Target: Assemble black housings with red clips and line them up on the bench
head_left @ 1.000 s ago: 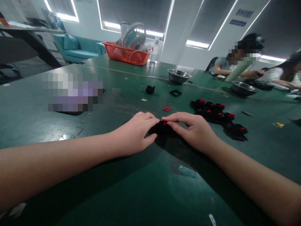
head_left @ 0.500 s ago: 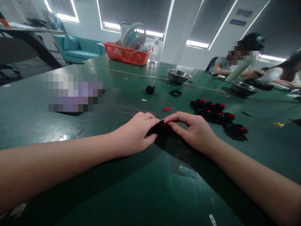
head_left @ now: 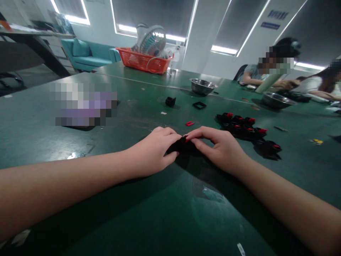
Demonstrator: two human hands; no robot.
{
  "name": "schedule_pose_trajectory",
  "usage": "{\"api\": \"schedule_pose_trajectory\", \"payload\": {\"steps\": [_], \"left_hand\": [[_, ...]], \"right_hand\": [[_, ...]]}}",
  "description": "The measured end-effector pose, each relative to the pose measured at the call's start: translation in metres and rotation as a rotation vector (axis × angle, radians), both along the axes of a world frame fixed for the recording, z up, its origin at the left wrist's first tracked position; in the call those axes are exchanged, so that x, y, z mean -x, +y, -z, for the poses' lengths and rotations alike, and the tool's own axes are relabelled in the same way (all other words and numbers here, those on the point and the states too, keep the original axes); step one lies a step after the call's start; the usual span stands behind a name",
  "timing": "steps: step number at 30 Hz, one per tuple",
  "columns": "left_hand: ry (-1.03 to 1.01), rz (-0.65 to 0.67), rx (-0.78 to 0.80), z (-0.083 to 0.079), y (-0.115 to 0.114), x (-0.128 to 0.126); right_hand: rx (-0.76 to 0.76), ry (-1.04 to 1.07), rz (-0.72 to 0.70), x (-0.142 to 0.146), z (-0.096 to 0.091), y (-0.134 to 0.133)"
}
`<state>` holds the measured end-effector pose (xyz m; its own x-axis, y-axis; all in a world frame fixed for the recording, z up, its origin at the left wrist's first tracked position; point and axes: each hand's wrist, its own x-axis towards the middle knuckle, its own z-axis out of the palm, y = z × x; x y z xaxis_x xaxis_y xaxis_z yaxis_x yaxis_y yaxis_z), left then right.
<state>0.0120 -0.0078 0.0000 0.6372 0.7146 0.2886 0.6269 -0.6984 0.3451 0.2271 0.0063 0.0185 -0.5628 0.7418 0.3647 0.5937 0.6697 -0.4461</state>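
Note:
In the head view my left hand (head_left: 161,149) is closed on a dark black part (head_left: 177,145) lying low over the table. Thumb and index finger of my right hand (head_left: 217,144) pinch a small red piece (head_left: 186,139) against that part's right end. The exact shape of the black part is hidden by my fingers and shadow. Just beyond my hands lies a loose red clip-like piece (head_left: 189,123). To the right sits a group of black parts with red pieces in them (head_left: 238,126), with one more black part with red (head_left: 268,147) in front.
Farther back on the green table (head_left: 160,213) are a black block (head_left: 170,101), a black square frame (head_left: 199,105) and a metal bowl (head_left: 203,87). A red basket (head_left: 144,62) holds a fan. A second bowl (head_left: 277,100) is near two people at right. A blurred purple patch lies left.
Almost nothing differs. Both hands keep the same place and grip on the black part and the red piece.

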Motion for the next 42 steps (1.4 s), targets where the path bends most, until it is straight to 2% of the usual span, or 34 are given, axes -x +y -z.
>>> {"api": "schedule_pose_trajectory", "payload": {"steps": [17,42], "left_hand": [[0.0,-0.005,0.014,0.0001,0.0,0.0003],[-0.03,0.021,0.013,0.0014,-0.0001,0.0017]], "right_hand": [[-0.102,-0.016,0.008,-0.0001,0.0011,-0.0031],[-0.089,-0.03,-0.018,-0.0002,-0.0003,-0.0033]]}}
